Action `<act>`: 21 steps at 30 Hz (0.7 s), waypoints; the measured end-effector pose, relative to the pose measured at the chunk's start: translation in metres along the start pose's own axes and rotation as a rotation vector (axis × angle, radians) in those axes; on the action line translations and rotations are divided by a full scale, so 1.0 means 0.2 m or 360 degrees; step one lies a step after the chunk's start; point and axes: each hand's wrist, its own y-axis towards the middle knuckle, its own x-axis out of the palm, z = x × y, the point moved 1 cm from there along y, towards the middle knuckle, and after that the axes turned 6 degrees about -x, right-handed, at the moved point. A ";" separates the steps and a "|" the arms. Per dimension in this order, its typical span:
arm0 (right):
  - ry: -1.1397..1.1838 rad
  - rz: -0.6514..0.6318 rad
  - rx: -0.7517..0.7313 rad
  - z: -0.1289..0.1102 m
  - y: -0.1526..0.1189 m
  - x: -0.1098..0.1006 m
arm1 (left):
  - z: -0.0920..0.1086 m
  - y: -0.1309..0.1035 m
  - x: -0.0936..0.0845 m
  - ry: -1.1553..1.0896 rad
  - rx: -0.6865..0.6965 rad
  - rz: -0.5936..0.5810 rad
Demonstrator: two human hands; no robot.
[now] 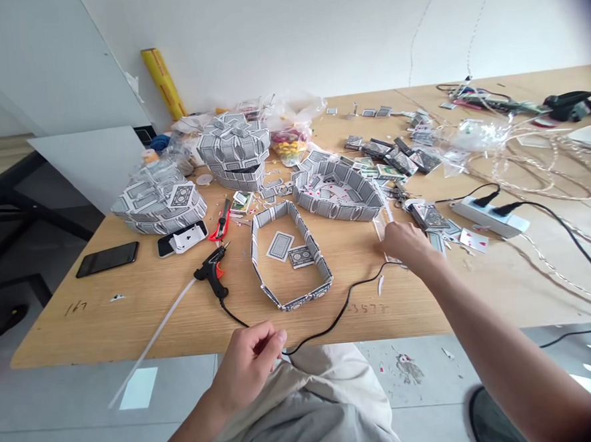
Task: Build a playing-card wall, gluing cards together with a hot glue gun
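Your wooden tabletop (121, 318) carries the card frame (307, 296) before you. Your left hand (251, 360) curls loosely closed, nothing visible inside; your right hand (406, 244) reaches down, its grip hidden. Keep the cable (348, 300) clear of the card frame.

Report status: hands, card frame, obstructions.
Left hand curled, right hand down beside loose cards. Card-walled frame open on top, two cards inside. Black cord crosses its near side.
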 end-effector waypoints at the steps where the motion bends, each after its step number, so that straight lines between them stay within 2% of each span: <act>1: -0.0042 -0.0060 -0.0014 -0.02 0.00 0.00 | 0.00 0.00 0.00 -0.0003 0.0002 -0.0001; 4: -0.0166 -0.0173 -0.0049 -0.08 0.00 -0.03 | -0.01 0.00 0.01 -0.0012 0.0014 0.0001; 8: -0.0251 -0.0194 -0.0031 -0.09 -0.05 -0.09 | -0.02 -0.01 0.00 -0.0002 0.0025 0.0006; 11: -0.0273 -0.0137 0.0031 -0.06 -0.17 -0.16 | -0.03 -0.03 -0.02 -0.0019 0.0019 0.0029; 13: -0.0258 -0.0026 0.0049 -0.08 -0.31 -0.19 | -0.02 -0.03 -0.03 -0.0066 0.0019 0.0053; 15: -0.0009 0.0396 -0.0144 -0.16 -0.48 -0.19 | 0.01 -0.02 -0.04 -0.0179 0.0022 0.0079; 17: 0.0351 0.0677 -0.0475 -0.30 -0.67 -0.16 | 0.05 0.01 -0.04 -0.0364 0.0034 0.0076; 18: 0.0484 0.0739 -0.0712 -0.39 -0.75 -0.13 | 0.07 0.02 -0.04 -0.0465 0.0050 0.0071; 20: 0.0580 0.0734 -0.1297 -0.56 -0.88 -0.07 | 0.11 0.04 -0.04 -0.0616 0.0100 0.0077; 21: 0.0581 0.0713 -0.1482 -0.63 -0.93 -0.04 | 0.13 0.05 -0.04 -0.0637 0.0110 0.0109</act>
